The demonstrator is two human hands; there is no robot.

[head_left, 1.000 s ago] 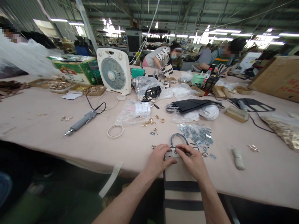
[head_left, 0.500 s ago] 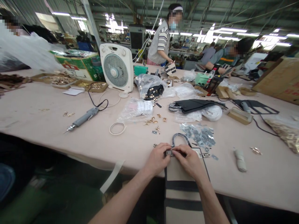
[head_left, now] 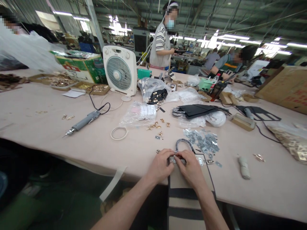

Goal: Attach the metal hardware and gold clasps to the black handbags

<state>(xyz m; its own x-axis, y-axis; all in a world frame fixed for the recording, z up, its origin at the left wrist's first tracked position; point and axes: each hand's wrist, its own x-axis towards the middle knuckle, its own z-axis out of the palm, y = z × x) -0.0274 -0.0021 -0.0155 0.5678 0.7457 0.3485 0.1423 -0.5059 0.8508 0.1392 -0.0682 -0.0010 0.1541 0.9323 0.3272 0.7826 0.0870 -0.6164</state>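
A beige bag panel with black edging [head_left: 183,179] lies over the table's front edge, its lower part hanging down. A looped dark handle [head_left: 183,140] stands out past its top end. At the panel's upper left corner, my left hand [head_left: 161,166] pinches around a small metal plate [head_left: 172,159]. My right hand [head_left: 188,166] presses its closed fingertips at the same spot, partly covering the plate. Another metal plate [head_left: 200,161] shows on the panel's upper right. Beside that corner lies a metal fitting [head_left: 209,162]. Beyond the hands spreads a pile of flat metal plates [head_left: 205,142].
A grey electric screwdriver [head_left: 82,123] and a tape roll [head_left: 119,133] lie to the left. Gold fittings [head_left: 157,125] are scattered ahead. Farther back are a box fan [head_left: 120,70] and black bag pieces [head_left: 199,110]. A cloth roll [head_left: 244,167] lies right. Co-workers work across the table.
My right hand has shifted slightly left and off the upper right plate, which now shows more. The standing co-worker has straightened and moved left.
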